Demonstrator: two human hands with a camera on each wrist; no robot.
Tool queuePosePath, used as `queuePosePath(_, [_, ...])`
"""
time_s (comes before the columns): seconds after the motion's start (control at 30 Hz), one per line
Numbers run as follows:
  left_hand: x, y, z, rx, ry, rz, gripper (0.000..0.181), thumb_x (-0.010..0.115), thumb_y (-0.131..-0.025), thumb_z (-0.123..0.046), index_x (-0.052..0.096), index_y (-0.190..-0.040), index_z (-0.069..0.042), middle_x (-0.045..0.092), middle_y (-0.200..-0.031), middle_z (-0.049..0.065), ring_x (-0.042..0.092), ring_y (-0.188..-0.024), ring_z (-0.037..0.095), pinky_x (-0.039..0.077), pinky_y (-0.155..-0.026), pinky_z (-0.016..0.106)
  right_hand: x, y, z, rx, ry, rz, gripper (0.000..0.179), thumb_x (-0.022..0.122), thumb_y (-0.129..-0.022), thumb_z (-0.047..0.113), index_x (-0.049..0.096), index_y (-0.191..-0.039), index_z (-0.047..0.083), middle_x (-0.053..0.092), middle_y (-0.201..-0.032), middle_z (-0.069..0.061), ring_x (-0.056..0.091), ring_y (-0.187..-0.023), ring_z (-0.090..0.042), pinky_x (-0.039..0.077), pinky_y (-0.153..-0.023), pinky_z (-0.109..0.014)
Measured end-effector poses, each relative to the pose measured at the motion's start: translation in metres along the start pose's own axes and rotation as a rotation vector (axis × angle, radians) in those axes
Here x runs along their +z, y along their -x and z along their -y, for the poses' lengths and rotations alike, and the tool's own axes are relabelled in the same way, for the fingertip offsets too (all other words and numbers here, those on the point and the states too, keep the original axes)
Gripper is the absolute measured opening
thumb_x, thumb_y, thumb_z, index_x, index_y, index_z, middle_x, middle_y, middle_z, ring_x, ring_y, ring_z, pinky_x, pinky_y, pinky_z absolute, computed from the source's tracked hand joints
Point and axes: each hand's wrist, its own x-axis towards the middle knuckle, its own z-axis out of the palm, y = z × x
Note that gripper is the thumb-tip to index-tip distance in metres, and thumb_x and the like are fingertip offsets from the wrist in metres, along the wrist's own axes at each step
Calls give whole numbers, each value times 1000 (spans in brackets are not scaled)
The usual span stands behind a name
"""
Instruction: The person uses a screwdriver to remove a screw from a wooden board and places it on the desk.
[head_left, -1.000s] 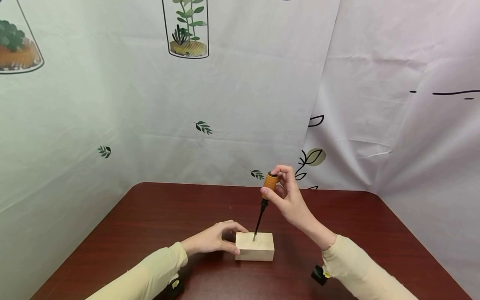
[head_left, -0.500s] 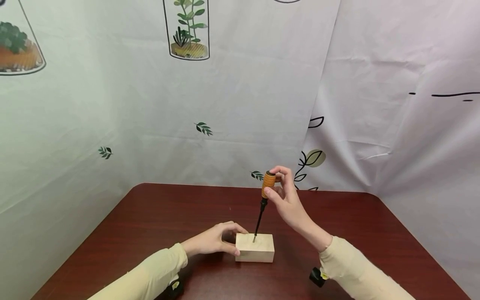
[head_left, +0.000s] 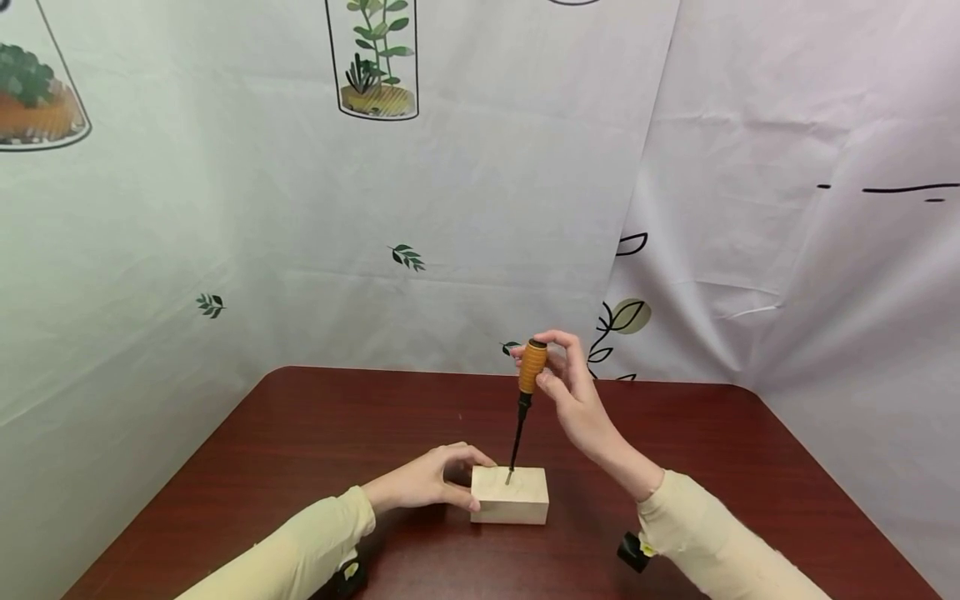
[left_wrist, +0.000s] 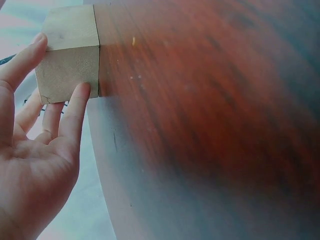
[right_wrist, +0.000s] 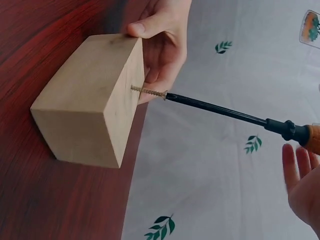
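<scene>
A pale wooden block (head_left: 512,496) lies on the table, its left end held between the thumb and fingers of my left hand (head_left: 432,479). In the left wrist view, one fingertip presses the end face of the block (left_wrist: 67,72). A brass-coloured threaded screw (right_wrist: 148,91) stands partly sunk in the block's top face. The tip of a screwdriver (head_left: 532,367) with an orange handle and black shaft meets the screw's head. My right hand (head_left: 577,404) holds the screwdriver, index finger on the handle's end cap, thumb at its right side, other fingers behind. The tool leans slightly right.
The dark red wooden table (head_left: 337,417) has rounded far corners. White curtains (head_left: 487,208) with printed plants hang behind and beside it. Black wrist devices (head_left: 633,552) sit under both pale sleeves.
The screwdriver's handle has tipped slightly left, closer to upright. My right thumb has slid from the handle's front to its right side, and a fingertip now shows on the left. Left hand and block are unchanged.
</scene>
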Motion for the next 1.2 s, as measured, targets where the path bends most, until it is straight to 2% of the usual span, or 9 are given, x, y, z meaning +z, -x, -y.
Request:
queuePosePath(0.13, [0,0,0,-2,-4,-2,47,81,-81,-31,64,-124,-23,64,-122,-2,56,-107,6,45,-94,26,1,-2,2,53,43,-30,47,60,-97,4,33,-134,9,48,-122,-12,65,-90,-17,56,-82,-26])
queuePosePath(0.2, [0,0,0,-2,-5,-3,46,81,-81,-31,64,-124,-23,64,-122,-2,55,-106,6,45,-94,26,1,-3,3,51,48,-25,49,62,-95,4,33,-134,8,48,-120,-12,64,-90,-17,56,-81,-26])
queuePosePath(0.47, [1,0,1,-2,-2,-5,47,81,-81,-31,64,-124,-23,64,-122,-2,54,-105,6,44,-93,26,-2,-1,0,29,-36,12,40,34,-101,-3,29,-139,4,55,-129,-28,63,-111,-10,54,-93,-29])
queuePosePath(0.67, [1,0,3,-8,2,4,47,81,-82,-32,63,-125,-25,62,-123,-2,56,-107,6,45,-96,28,-3,-1,1,86,70,-55,50,61,-95,4,35,-137,11,50,-120,-10,64,-89,-14,55,-78,-26])
queuePosePath(0.77, [1,0,3,-10,5,2,47,81,-82,-32,63,-125,-25,62,-123,-2,56,-106,6,45,-95,28,-4,-3,2,85,78,-56,52,65,-93,3,37,-136,11,51,-119,-13,61,-91,-14,55,-77,-24])
queuePosePath(0.87, [1,0,3,-4,9,1,47,81,-82,-31,63,-125,-25,63,-123,-2,56,-106,5,45,-95,27,-5,-4,1,68,34,-30,49,57,-96,-1,35,-139,7,51,-123,-20,60,-103,-12,55,-86,-24])
queuePosePath(1.03, [0,1,3,6,0,-4,47,81,-82,-31,64,-125,-24,63,-122,-2,56,-105,5,45,-95,27,-7,-1,-1,43,-1,-10,50,31,-97,-10,25,-145,2,56,-123,-25,64,-108,-15,53,-94,-28])
queuePosePath(1.13, [0,0,3,6,-5,-6,47,81,-82,-31,64,-125,-24,63,-121,-2,54,-104,5,45,-93,27,-7,1,-2,44,7,-39,49,31,-96,-9,24,-143,3,58,-122,-22,64,-109,-16,52,-93,-29])
queuePosePath(1.2, [1,0,3,8,-6,-7,47,81,-82,-31,64,-125,-24,64,-121,-2,54,-103,5,45,-93,27,-6,1,-3,52,27,-67,44,38,-99,-5,27,-141,4,56,-121,-20,65,-102,-16,53,-90,-27])
